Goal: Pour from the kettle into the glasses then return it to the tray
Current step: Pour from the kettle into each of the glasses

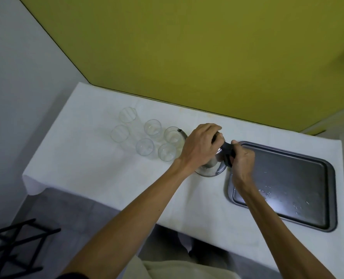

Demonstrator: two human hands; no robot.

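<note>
Steel kettle [208, 165] off the tray [283, 184], just left of it, spout at nearest glass [173, 134]. Right hand [242, 161] clamps handle, left hand [200, 144] presses lid. Glasses possibly empty; return pending.

Worktop [98, 178]: near-left stretch bare, open approach from the front edge. Six glasses [153, 127] cluster at the far left in two close rows; gaps between them narrow, no hand-wide lane through. Kettle [209, 167] stands just right of the cluster, its spout over the nearest glass, closing the passage between glasses and tray [299, 178]. Both hands on the kettle; forearms cross the middle of the worktop. Tray bed open, only droplets on it, raised rim all round. Yellow wall [187, 57] bounds the far edge.
</note>
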